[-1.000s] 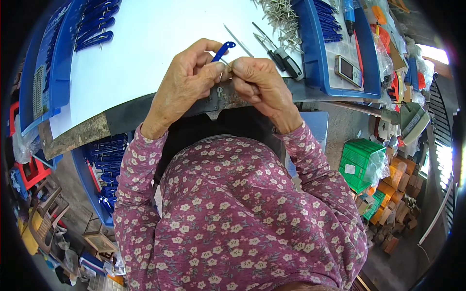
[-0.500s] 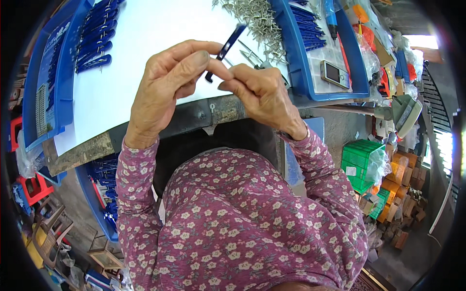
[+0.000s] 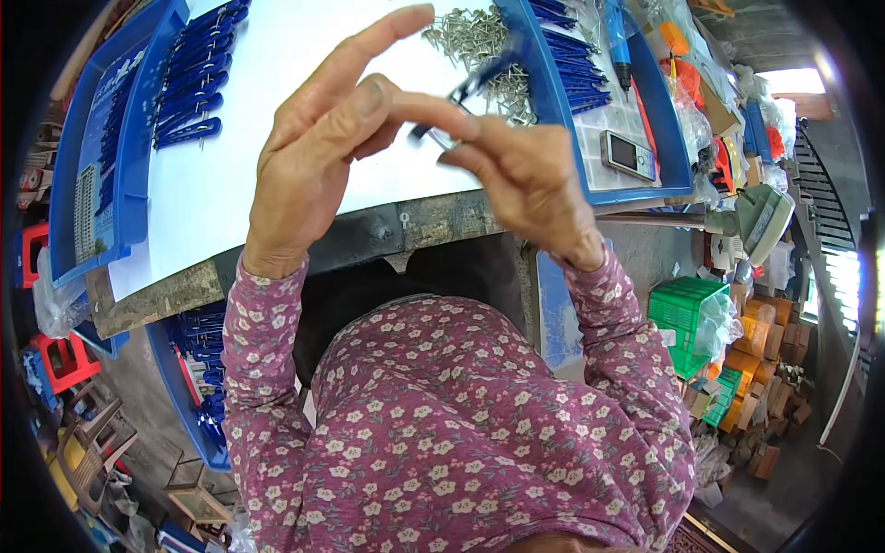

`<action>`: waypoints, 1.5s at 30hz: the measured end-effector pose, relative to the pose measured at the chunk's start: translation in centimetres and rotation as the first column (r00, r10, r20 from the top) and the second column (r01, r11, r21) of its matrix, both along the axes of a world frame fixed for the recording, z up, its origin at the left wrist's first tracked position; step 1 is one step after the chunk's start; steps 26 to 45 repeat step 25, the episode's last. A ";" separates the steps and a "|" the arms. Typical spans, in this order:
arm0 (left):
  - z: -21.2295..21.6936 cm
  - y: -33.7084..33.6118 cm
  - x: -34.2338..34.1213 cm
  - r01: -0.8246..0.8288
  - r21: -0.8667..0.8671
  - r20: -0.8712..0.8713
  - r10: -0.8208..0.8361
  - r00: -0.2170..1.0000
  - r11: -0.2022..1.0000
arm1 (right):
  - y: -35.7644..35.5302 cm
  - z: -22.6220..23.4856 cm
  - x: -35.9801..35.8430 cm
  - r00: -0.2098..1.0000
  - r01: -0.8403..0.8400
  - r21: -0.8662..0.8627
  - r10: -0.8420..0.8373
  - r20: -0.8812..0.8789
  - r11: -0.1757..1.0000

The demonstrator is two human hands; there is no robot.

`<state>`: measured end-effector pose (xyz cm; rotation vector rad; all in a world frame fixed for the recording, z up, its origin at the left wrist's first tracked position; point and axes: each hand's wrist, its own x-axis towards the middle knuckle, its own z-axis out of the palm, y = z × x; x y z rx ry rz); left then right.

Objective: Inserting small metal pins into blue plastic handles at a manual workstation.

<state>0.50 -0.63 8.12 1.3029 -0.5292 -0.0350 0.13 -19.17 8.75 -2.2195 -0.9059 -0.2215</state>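
A slim dark blue part [image 3: 489, 76], blurred by motion, slants up and away between my hands above the white sheet [image 3: 212, 207]. My right hand [image 3: 539, 180] has thumb and forefinger pinched together near its lower end, where a bit of shiny metal shows. My left hand [image 3: 304, 161] is spread, one finger raised and another reaching across the part to the right fingertips. Beyond my hands lies a heap of silvery, nail-like pins [image 3: 461, 37]. Similar blue parts [image 3: 195, 83] are lined up on the sheet at the left.
Blue trays flank the sheet: the left tray [image 3: 134, 180] and the right tray [image 3: 636, 195], which holds blue parts, a mobile phone [image 3: 629, 157] and a blue screwdriver-like tool [image 3: 618, 46]. The worn table edge [image 3: 452, 217] runs before me. A green crate [image 3: 687, 313] stands lower right.
A finger of my left hand has lifted and straightened away from the blue part. The part has shifted right and tilted further over, with my right hand also a little further right.
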 end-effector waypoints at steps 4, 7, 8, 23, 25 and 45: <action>-1.3 -0.4 -0.1 -0.101 0.138 0.019 0.099 0.995 0.985 | 0.5 -0.2 -0.5 0.994 -0.034 0.020 0.031 0.102 0.999; -3.0 -0.4 -0.6 -0.095 0.159 -0.027 0.100 0.995 0.983 | 0.4 0.1 -0.1 0.995 0.039 0.152 -0.052 0.081 0.988; -2.9 -0.3 -0.5 -0.014 0.144 -0.079 0.026 0.997 0.989 | 0.4 -0.5 0.2 0.985 0.068 0.132 -0.087 0.149 0.989; -3.2 -1.1 -0.9 -0.074 0.239 -0.256 0.136 0.957 0.968 | -0.1 -5.5 1.6 0.977 0.020 0.124 -0.046 0.209 0.992; -3.1 -0.8 -0.9 -0.048 0.326 -0.270 0.142 0.952 0.944 | -0.1 -5.8 1.7 0.964 -0.002 0.141 -0.035 0.264 0.990; -3.1 -0.8 -0.9 -0.048 0.326 -0.270 0.142 0.952 0.944 | -0.1 -5.8 1.7 0.964 -0.002 0.141 -0.035 0.264 0.990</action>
